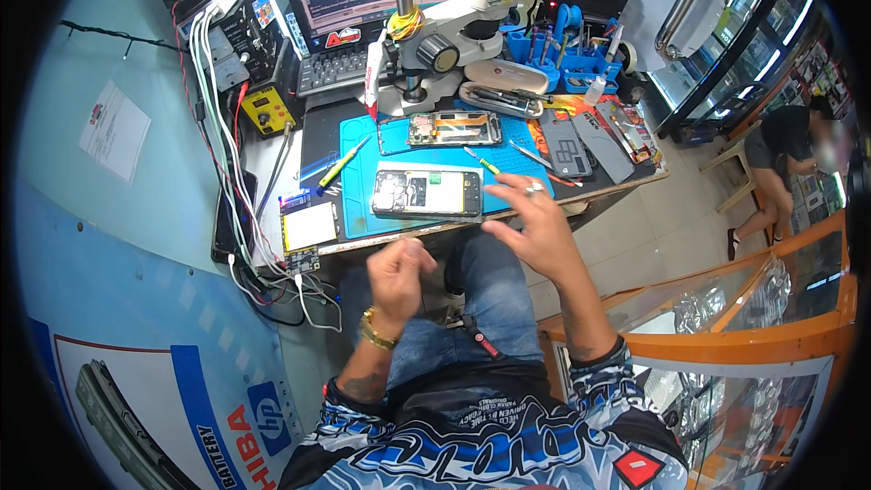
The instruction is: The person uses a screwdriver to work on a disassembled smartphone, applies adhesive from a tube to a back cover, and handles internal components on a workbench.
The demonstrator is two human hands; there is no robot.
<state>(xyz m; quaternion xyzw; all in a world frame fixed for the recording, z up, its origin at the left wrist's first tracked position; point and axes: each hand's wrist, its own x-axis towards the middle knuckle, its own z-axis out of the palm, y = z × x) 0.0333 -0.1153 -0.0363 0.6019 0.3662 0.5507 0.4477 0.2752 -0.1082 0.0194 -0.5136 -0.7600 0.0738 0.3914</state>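
Note:
An opened smartphone point(415, 194) lies on the blue repair mat point(358, 204), its white battery and circuit board showing. Just off the phone's right end is my right hand point(537, 222), fingers spread, a ring on one, holding nothing. My left hand point(396, 279) hovers over my lap in front of the bench, curled into a loose fist with nothing visible in it. Behind the phone rests a second phone frame point(454, 129) with an orange flex strip. A yellow-green pen-like tool point(343, 165) lies to the left, and a small green-handled knife point(483, 161) lies between the phones.
A microscope point(445, 45) stands at the back, beside a keyboard point(336, 73). Blue tool holders point(562, 59) and phone back covers point(567, 147) are on the right. Left are a yellow power unit point(269, 109), loose cables and a flat battery point(309, 226). Another person point(785, 150) is farther off right.

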